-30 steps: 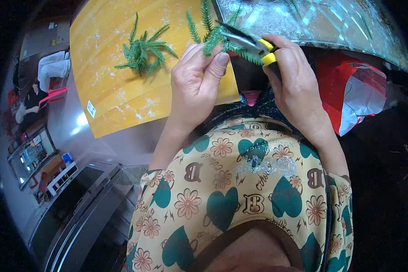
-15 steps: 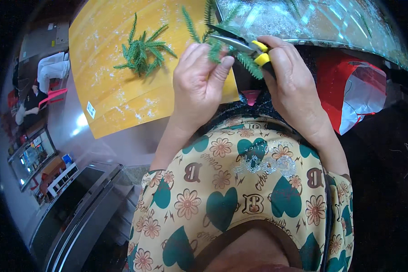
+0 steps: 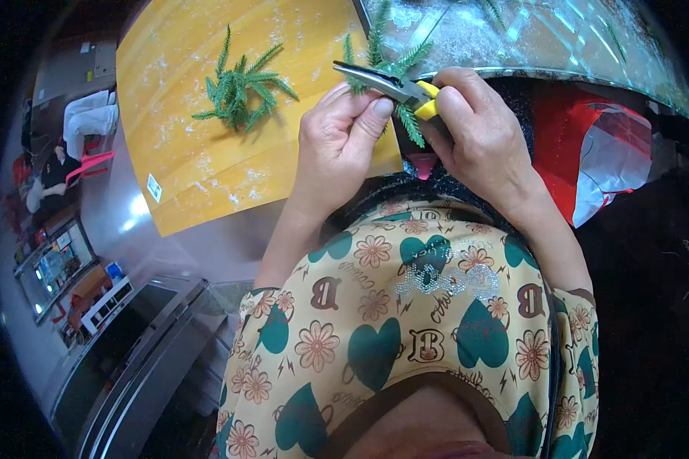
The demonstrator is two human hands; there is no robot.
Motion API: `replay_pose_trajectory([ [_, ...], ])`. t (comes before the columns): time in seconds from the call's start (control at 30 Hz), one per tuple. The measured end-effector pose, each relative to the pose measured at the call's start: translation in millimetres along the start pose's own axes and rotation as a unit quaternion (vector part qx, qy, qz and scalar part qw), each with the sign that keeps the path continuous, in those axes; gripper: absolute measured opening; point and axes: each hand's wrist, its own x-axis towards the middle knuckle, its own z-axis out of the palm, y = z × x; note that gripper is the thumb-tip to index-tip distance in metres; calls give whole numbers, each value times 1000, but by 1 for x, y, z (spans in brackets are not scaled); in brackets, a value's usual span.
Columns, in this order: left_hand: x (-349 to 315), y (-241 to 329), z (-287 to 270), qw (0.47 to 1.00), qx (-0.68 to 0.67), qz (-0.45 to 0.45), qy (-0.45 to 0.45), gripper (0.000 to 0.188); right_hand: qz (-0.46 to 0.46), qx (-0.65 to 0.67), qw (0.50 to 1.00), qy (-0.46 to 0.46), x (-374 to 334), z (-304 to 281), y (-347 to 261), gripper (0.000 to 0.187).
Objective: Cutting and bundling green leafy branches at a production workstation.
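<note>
My left hand [image 3: 335, 149] pinches a green artificial pine sprig [image 3: 377, 40] between thumb and fingers, its needled branches fanning out above and below the grip. In my right hand [image 3: 482, 130] is a pair of long-nose pliers [image 3: 379, 79] with yellow-and-black handles. Their jaws lie across the sprig, just above my left thumb, and look nearly closed. Whether they grip the stem is hidden. Left of my hands, a bunch of similar pine sprigs [image 3: 241, 93] rests on the yellow board [image 3: 187, 172].
White flecks dot the yellow board. A glass-topped surface [image 3: 543, 57] at the far right carries white flakes and a few green pieces. Below it, a red bag [image 3: 560, 149] stands open. A person in white trousers [image 3: 90, 118] sits at the far left, beside a pink chair [image 3: 90, 167].
The plier jaws have closed and swung left, lower over the sprig. My right hand has shifted slightly left and down. The sprig has turned a little in my left hand.
</note>
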Motion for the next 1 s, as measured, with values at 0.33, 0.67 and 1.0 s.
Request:
replay_pose_trajectory([
  [0.33,10,0,7,998,32,53,18,11,28,40,999,-1,1,2,8,27],
  [0.67,29,-1,25,973,67,220,-25,16,190,114,969,109,-18,-28,17,18],
  [1.0,3,30,-102,887,201,202,362,7,352,380,808,281,-38,-69,68,26],
])
